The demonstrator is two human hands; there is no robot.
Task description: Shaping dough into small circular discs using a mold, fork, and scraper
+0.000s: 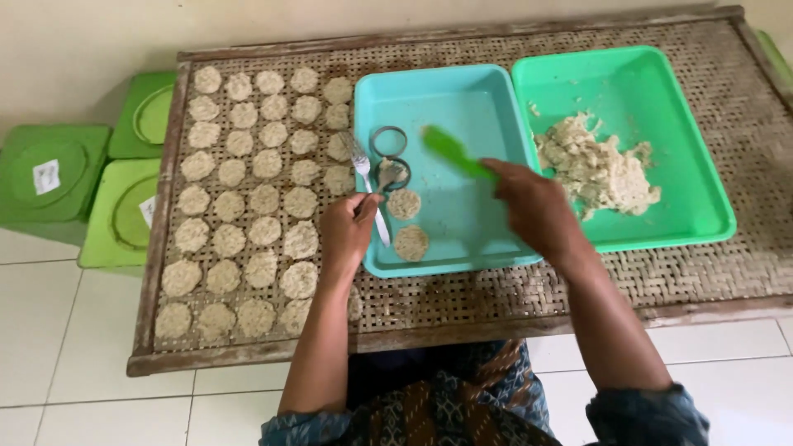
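Your left hand (347,231) reaches forward over the near edge of the blue tray (462,103), fingers curled shut around the handle of a fork (369,188), whose tines point away toward two metal rings (388,140). Your right hand (537,206) crosses in from the right, fingers closed on a green spatula (457,154), blurred, angled up to the left. Two flat patties (407,223) lie in the tray just beside the fork. Rows of patties (248,198) cover the woven rack (743,124) on the left; the green tray (661,99) holds a heap of mash (599,169).

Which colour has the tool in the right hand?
Bright green spatula, held by the right hand, in the head view.
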